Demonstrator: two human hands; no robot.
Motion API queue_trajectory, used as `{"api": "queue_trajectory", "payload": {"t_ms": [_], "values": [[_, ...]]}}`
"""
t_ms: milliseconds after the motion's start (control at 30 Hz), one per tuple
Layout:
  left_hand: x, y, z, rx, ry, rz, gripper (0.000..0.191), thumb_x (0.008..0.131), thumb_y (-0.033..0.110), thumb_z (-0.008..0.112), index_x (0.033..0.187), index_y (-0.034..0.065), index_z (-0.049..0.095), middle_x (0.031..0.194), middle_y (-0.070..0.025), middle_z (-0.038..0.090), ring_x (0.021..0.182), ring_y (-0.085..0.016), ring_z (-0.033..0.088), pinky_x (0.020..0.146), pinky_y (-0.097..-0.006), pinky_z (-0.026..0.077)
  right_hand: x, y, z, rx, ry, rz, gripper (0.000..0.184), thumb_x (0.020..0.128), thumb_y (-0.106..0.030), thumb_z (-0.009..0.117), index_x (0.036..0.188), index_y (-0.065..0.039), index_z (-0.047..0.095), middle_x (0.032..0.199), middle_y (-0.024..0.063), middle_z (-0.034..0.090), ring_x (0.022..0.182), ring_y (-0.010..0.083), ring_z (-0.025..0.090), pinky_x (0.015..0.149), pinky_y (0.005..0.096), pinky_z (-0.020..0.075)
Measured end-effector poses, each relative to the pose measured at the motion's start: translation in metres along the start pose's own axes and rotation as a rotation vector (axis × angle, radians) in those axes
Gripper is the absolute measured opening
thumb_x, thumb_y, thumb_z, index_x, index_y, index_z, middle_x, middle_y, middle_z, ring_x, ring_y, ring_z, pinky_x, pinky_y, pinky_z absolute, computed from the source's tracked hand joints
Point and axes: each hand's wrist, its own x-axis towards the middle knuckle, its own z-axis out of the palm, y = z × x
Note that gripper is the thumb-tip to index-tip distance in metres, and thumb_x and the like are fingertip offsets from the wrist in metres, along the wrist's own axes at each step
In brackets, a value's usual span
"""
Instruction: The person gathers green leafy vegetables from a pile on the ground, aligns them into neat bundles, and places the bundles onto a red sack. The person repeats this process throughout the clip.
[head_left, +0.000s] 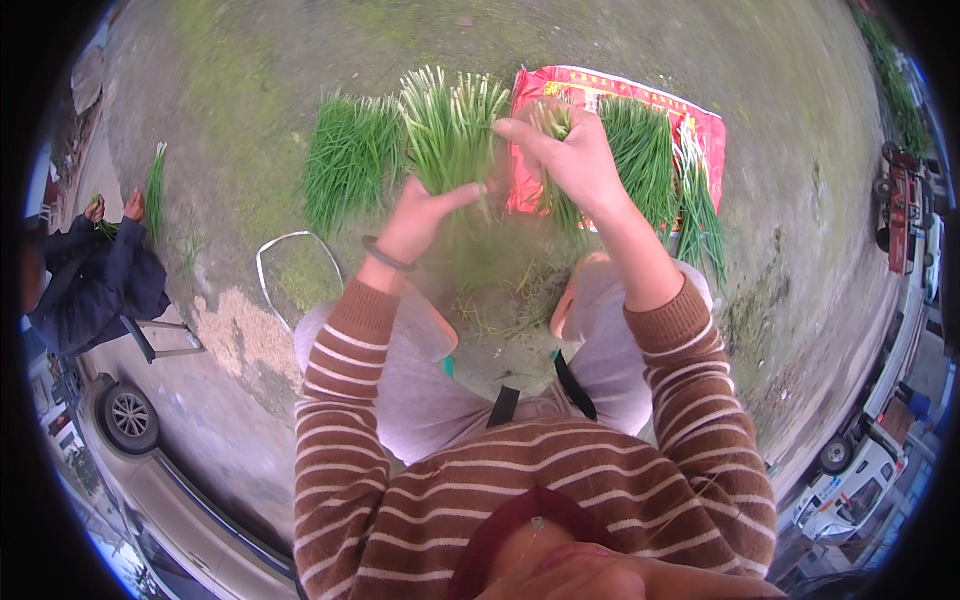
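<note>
My left hand (424, 214) grips a thick bunch of green chive-like stalks (454, 127), its pale stem ends pointing away from me. My right hand (574, 154) is closed around a smaller bunch of similar stalks (553, 124), just right of the first. The green tops below both hands are blurred. To the left, a pile of green stalks (351, 161) lies on the ground. On a red printed plastic bag (716, 142) rest another green pile (641, 150) and, at its right side, a bundle of thin stalks with white ends (694, 180).
Loose trimmings (499, 304) litter the concrete between my feet. A white strap loop (262, 274) lies left of my knee. Further left, a person in dark clothing (105, 277) holds stalks, near a stool (161, 337). A parked car (180, 510) and a white truck (851, 480) stand farther off.
</note>
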Motion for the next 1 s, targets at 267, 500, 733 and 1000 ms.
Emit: {"api": "queue_trajectory", "payload": {"t_ms": [267, 500, 733, 1000], "values": [[-0.001, 0.002, 0.001, -0.207, 0.071, -0.02, 0.033, 0.091, 0.017, 0.063, 0.119, 0.0006, 0.056, 0.098, -0.0122, 0.069, 0.085, -0.018, 0.065, 0.074, -0.0312, 0.054, 0.005, 0.005, -0.009, 0.168, -0.037, 0.037, 0.021, 0.082, -0.017, 0.075, 0.09, 0.0, 0.065, 0.06, -0.0015, 0.056, 0.051, 0.0054, 0.049, 0.05, 0.0226, 0.0397], [0.005, -0.012, -0.022, -0.344, 0.026, -0.092, 0.037, 0.091, 0.028, 0.064, 0.116, 0.0011, 0.057, 0.108, -0.0125, 0.065, 0.097, -0.022, 0.063, 0.084, -0.0341, 0.052, 0.006, -0.013, -0.046, 0.346, -0.064, -0.039, 0.019, 0.093, -0.021, 0.06, 0.082, -0.007, 0.053, 0.063, -0.0002, 0.05, 0.06, 0.0097, 0.046, 0.056, 0.0261, 0.0381], [0.005, -0.015, -0.016, -0.199, -0.025, -0.01, 0.041, 0.088, 0.028, 0.066, 0.119, 0.0034, 0.055, 0.112, -0.0087, 0.061, 0.102, -0.019, 0.057, 0.088, -0.033, 0.047, 0.004, -0.014, -0.032, 0.036, -0.104, -0.054, 0.009, 0.084, -0.01, 0.07, 0.087, -0.001, 0.069, 0.064, -0.0005, 0.058, 0.052, 0.0053, 0.048, 0.05, 0.0209, 0.0358], [0.002, -0.005, 0.001, 0.019, -0.039, 0.027, 0.04, 0.089, 0.02, 0.065, 0.123, 0.0032, 0.053, 0.092, -0.0108, 0.066, 0.078, -0.018, 0.061, 0.07, -0.0309, 0.051, -0.005, -0.015, 0.003, -0.144, -0.025, 0.102, 0.022, 0.082, -0.019, 0.074, 0.094, -0.001, 0.069, 0.059, -0.0053, 0.054, 0.05, 0.0017, 0.046, 0.046, 0.0194, 0.0373]]}}
